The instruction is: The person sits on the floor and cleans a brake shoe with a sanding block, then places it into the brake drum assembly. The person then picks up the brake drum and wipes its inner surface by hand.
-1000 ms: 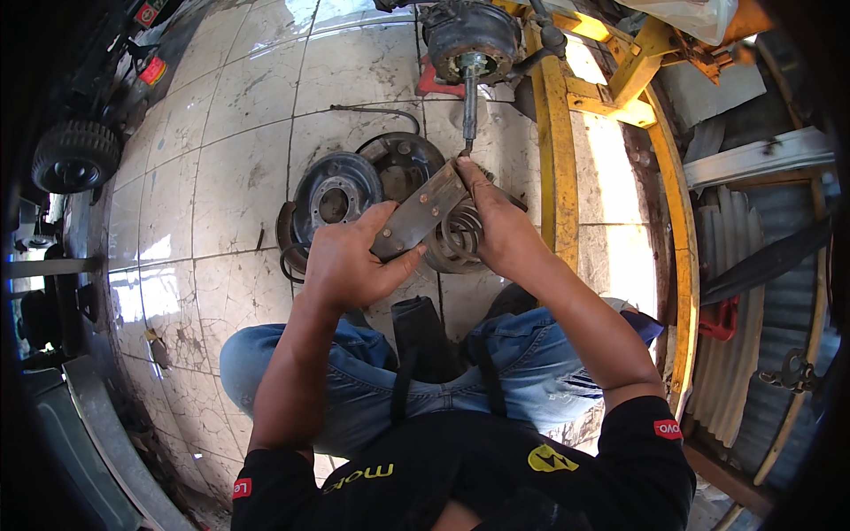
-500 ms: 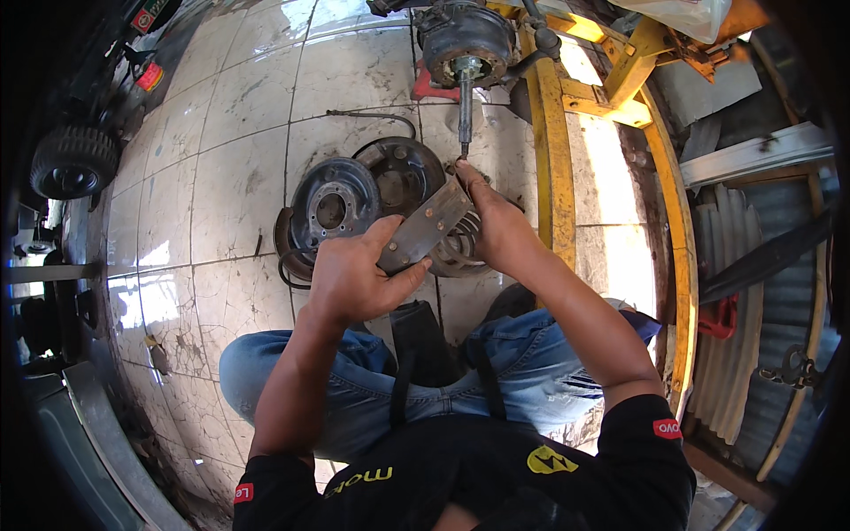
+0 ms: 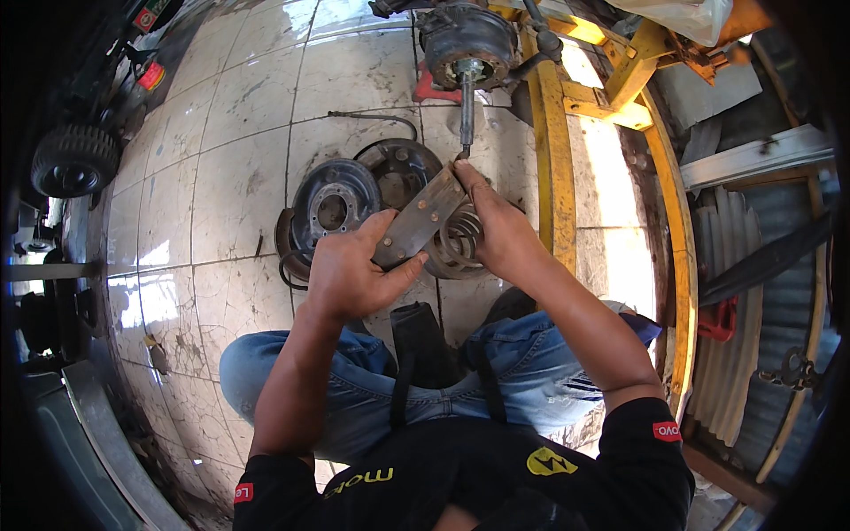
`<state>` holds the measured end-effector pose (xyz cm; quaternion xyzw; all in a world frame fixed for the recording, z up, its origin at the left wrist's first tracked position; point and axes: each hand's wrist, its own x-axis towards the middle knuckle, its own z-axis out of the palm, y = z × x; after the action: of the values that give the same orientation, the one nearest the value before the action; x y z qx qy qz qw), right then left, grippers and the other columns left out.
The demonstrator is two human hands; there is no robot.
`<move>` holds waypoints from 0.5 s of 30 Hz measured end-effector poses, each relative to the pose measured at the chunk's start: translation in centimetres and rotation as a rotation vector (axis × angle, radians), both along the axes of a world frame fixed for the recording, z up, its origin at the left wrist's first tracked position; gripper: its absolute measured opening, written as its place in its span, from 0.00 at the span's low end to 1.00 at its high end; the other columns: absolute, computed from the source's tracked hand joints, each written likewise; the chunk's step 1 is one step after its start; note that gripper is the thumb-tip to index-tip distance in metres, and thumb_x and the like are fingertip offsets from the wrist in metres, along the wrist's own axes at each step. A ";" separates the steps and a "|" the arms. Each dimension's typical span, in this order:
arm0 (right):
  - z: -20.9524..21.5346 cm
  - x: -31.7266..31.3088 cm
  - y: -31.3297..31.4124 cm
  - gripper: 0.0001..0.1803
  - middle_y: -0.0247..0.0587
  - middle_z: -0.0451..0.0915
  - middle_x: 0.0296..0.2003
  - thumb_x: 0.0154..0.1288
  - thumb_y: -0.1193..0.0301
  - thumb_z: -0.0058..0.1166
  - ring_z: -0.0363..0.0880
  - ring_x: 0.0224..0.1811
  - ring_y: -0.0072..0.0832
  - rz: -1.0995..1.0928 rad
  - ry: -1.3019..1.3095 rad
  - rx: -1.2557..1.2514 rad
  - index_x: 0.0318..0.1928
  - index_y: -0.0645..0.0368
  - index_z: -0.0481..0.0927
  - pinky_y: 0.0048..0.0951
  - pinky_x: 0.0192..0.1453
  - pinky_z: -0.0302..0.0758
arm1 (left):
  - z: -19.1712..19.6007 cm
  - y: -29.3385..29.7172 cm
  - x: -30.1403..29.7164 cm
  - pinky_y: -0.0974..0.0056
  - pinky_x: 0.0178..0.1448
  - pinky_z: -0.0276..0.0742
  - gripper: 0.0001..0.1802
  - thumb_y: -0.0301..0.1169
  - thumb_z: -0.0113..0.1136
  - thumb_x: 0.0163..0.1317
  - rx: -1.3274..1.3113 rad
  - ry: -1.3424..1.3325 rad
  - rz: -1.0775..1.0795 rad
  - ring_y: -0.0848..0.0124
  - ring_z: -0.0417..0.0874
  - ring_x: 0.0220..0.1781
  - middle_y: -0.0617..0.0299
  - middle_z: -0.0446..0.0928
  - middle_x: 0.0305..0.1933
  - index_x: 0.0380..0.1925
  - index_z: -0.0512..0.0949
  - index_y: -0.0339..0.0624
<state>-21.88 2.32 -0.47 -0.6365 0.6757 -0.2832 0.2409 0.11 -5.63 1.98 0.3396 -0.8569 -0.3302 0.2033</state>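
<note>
Head view, looking down over a crouching person's knees in blue jeans onto a cracked, glossy tiled floor [image 3: 221, 177]. Both hands hold one curved, rust-brown metal brake shoe [image 3: 420, 221] between them, lifted above the floor. The left hand [image 3: 350, 270] has its grip closed on the shoe's lower end, thumb on top and fingers wrapped beneath. The right hand [image 3: 496, 230] pinches the upper end, fingertips on the edge, its grip likewise closed on the part.

Just under the shoe, on the floor, lies a grey coiled metal spring [image 3: 456, 243], partly hidden by the hands. Beside it, to the left, sit a dark round brake drum with a ring of bolt holes [image 3: 335, 205] and a rusty round backing plate [image 3: 400, 173], the two touching or overlapping. Farther up, a bare wheel hub with a protruding axle stub [image 3: 467, 53] points down toward the shoe. A yellow steel frame [image 3: 553, 150] runs along the right, and a small black tyre [image 3: 74, 159] stands well apart at the left edge.

As a judgement: the shoe looks greasy and is held only at its ends, so it could slip and drop onto the spring or drum, or chip the tile. The axle stub is close to the right fingertips, so a sudden jerk could knock knuckles against it.
</note>
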 end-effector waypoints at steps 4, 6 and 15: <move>0.0 -0.6 -0.6 0.47 0.59 0.61 0.70 0.47 0.91 0.50 0.61 0.72 0.50 -0.030 -0.027 0.089 0.72 0.66 0.56 0.38 0.74 0.64 | -0.6 0.4 0.1 0.61 0.40 0.83 0.31 0.40 0.74 0.50 -0.039 0.014 -0.031 0.53 0.88 0.36 0.45 0.84 0.33 0.48 0.78 0.29; 0.1 -0.3 -0.2 0.47 0.58 0.61 0.70 0.46 0.91 0.50 0.62 0.72 0.50 -0.005 -0.014 0.047 0.72 0.66 0.56 0.38 0.74 0.64 | -0.4 0.4 -0.2 0.60 0.40 0.83 0.31 0.40 0.74 0.50 0.014 -0.017 -0.017 0.53 0.88 0.36 0.45 0.84 0.33 0.48 0.78 0.29; -1.0 -1.1 -0.9 0.45 0.58 0.61 0.70 0.50 0.88 0.52 0.63 0.71 0.50 0.033 0.044 0.012 0.72 0.65 0.55 0.38 0.74 0.65 | -0.4 0.5 -0.1 0.60 0.40 0.82 0.30 0.39 0.74 0.50 -0.020 0.007 -0.036 0.52 0.88 0.37 0.44 0.84 0.33 0.48 0.78 0.30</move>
<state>-22.96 1.43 -1.51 -0.6524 0.6718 -0.2612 0.2343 0.01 -5.16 1.61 0.3209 -0.8656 -0.3262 0.2036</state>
